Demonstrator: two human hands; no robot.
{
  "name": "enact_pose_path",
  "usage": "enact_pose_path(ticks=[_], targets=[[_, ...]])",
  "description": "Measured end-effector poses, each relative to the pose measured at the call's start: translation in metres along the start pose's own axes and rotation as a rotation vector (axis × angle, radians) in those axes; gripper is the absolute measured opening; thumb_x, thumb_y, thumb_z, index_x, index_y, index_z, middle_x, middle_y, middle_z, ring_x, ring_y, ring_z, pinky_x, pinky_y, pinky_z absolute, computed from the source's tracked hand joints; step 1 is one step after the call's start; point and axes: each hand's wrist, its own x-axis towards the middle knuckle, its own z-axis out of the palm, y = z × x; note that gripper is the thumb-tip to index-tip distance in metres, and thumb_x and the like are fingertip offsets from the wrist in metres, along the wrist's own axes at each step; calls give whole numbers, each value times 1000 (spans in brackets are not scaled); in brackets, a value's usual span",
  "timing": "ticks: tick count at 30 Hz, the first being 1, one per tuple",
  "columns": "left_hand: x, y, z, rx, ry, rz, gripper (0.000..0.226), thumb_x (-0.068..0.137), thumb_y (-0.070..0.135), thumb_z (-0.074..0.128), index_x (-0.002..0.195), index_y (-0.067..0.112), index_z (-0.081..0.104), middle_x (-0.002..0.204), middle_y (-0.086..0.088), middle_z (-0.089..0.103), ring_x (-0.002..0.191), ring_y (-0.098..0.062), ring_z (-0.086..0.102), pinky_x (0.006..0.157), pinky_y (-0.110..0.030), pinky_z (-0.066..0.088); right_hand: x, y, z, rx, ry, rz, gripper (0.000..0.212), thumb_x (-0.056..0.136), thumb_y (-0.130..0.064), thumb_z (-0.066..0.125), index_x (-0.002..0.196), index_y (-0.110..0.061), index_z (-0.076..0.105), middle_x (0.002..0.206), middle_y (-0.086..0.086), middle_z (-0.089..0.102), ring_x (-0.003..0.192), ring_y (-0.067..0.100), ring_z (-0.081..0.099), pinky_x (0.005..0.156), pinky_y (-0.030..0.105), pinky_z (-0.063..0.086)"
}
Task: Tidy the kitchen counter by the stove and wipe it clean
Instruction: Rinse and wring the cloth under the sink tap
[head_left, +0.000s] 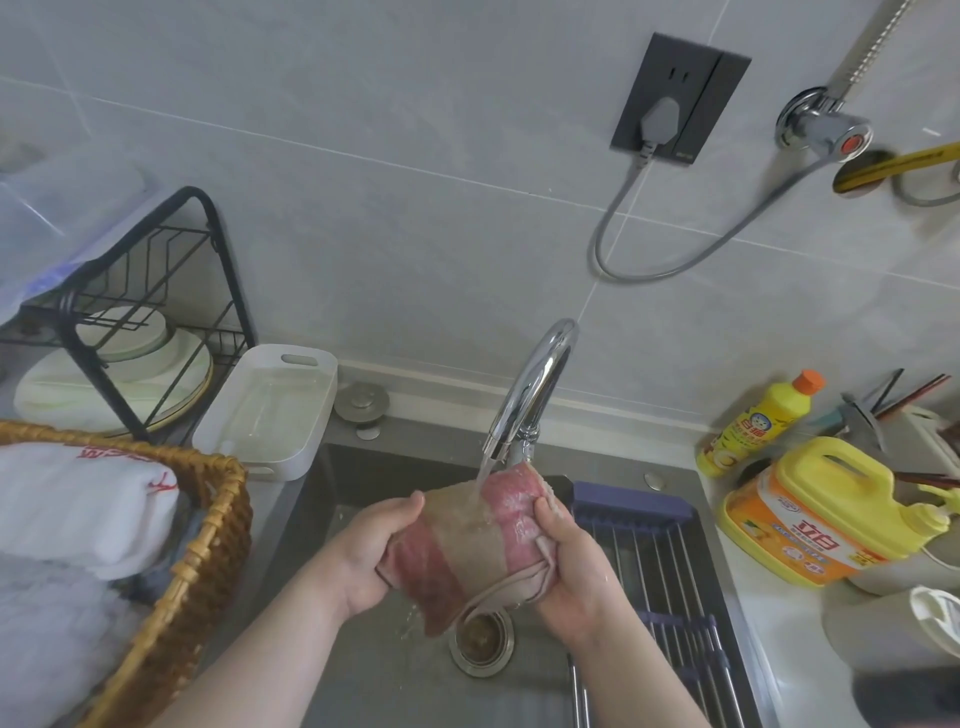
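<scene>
A: Head view. The striped cloth is stretched between the left hand and the right hand, above the sink and directly under the running faucet. Each grip is pressed together on one end of the cloth, thumb on top; the fingers underneath are hidden.

B: Which way does the cloth run?

A: Its long axis lies left to right between the hands, with the right end raised toward the spout and the left end lower. A loose tail hangs from the right side toward the drain.

B: What could go wrong from here?

A: Three risks, as judgement. The stream striking the taut cloth may spatter onto the table beside the detergent jug. The hanging tail may touch residue in the drain strainer. A cloth carried away unwrung would likely drip and leave the table streaked rather than clean.
</scene>
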Motion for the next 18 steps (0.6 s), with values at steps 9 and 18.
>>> enact_pose_path(ticks=[9, 18], targets=[[2, -5, 16, 81, 221, 92, 19, 91, 5, 59, 109, 2, 62, 103, -19, 69, 87, -29, 64, 84, -41, 50, -2, 10, -12, 115, -55, 52, 37, 93, -19, 48, 128, -15, 57, 121, 28, 64, 99, 42, 68, 81, 59, 54], [-1, -3, 26, 158, 295, 154, 11, 94, 8, 56, 92, 4, 67, 87, -19, 70, 81, -27, 63, 76, -35, 49, -2, 11, -21, 136, -18, 30, 36, 91, -17, 50, 125, -12, 58, 114, 28, 67, 91, 41, 70, 76, 59, 56]])
